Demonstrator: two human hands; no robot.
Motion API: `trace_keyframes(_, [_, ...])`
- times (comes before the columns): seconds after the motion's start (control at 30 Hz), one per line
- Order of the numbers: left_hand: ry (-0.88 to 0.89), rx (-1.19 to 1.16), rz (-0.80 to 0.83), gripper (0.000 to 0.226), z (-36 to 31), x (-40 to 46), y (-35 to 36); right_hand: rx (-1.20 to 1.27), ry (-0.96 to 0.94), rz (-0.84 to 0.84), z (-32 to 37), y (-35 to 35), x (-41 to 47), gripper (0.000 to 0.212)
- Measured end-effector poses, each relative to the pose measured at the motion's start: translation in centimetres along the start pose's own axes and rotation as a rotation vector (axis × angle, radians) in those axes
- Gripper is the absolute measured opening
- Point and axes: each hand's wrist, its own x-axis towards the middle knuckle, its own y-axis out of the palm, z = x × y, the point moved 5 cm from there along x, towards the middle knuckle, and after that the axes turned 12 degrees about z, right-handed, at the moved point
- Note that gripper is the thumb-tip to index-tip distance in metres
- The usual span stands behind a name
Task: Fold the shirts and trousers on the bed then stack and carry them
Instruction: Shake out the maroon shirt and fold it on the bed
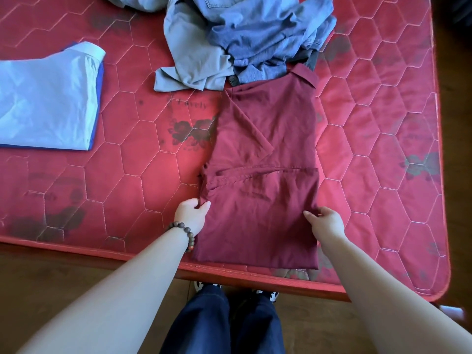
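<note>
Head view: maroon collared shirt, sleeves folded in, lies flat on the red quilted mattress by its near edge, hem hanging slightly over. Left hand, beaded bracelet on the wrist, pinches the shirt's left edge; right hand grips its right edge. Folded light blue shirt sits at the left edge, and a heap of unfolded blue-grey clothes at the far edge.

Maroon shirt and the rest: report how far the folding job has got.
Done: a folded light blue shirt lies on a darker blue piece on the mattress. In hand: the left hand and right hand hold the half-folded maroon shirt by its sides. Left: the crumpled blue-grey pile, then stacking and carrying.
</note>
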Motion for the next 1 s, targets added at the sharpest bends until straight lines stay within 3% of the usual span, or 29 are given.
trace_keyframes(0.1, [-0.05,0.107,-0.04,0.037,0.3,-0.2,0.2,-0.06,0.082,-0.068,-0.6,0.2,-0.8,0.032])
trace_keyframes(0.17, [0.015,0.166,-0.26,0.023,-0.4,-1.4,-0.5,-0.089,0.061,-0.22,0.0,-0.1,-2.1,0.032])
trace_keyframes(0.23, [0.252,0.327,-0.454,0.016,-2.2,-2.8,-0.7,-0.226,-0.192,-0.406,1.9,-0.3,-3.6,0.035])
trace_keyframes(0.27, [0.413,0.427,-0.473,0.017,-3.1,-3.4,0.0,-0.333,-0.369,-0.452,3.1,0.2,-4.4,0.035])
trace_keyframes(0.37, [0.793,0.743,-0.272,0.03,-4.3,-4.0,4.7,-0.641,-0.786,-0.35,5.4,4.2,-5.7,0.036])
trace_keyframes(0.43, [0.863,0.96,-0.098,0.048,-3.5,-3.5,8.1,-0.847,-0.923,-0.186,5.3,7.6,-5.6,0.046])
trace_keyframes(0.57, [0.796,1.13,-0.03,0.067,-2.1,0.1,8.8,-1.062,-0.925,-0.047,4.2,9.7,-2.7,0.061])
trace_keyframes(0.83, [0.74,1.2,-0.11,0.061,-0.9,2.9,4.0,-1.081,-0.689,-0.124,1.8,2.3,2.0,0.058])
trace_keyframes(0.93, [0.807,1.258,-0.102,0.059,-0.3,1.9,2.3,-1.15,-0.759,-0.14,1.5,0.2,1.0,0.058])
trace_keyframes(1.0, [0.89,1.353,-0.078,0.077,0.2,1.1,1.2,-1.247,-0.871,-0.139,1.0,-0.8,0.0,0.077])
